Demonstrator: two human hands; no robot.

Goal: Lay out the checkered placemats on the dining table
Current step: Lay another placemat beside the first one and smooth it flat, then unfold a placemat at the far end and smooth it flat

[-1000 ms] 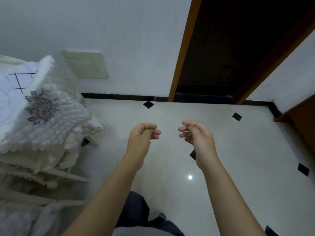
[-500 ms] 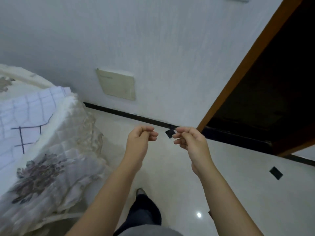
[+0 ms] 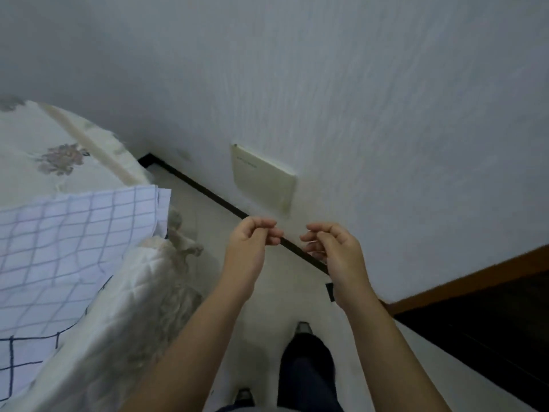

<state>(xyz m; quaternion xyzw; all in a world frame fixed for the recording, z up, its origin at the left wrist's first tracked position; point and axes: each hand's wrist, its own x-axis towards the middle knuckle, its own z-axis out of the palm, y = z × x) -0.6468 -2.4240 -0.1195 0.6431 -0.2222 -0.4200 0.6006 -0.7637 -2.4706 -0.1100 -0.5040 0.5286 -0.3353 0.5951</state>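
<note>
Turning leftward, we now see more checkered placemat (image 3: 68,242) on the covered surface (image 3: 127,307), well left of both hands. Left hand (image 3: 252,245) and right hand (image 3: 332,248) loosely curled, holding nothing. Next, probably reach and spread.

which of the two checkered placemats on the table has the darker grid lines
The lower placemat, partly covered at the frame's bottom left: its grid is dark navy, while the upper placemat overlapping it has pale blue lines.
</note>
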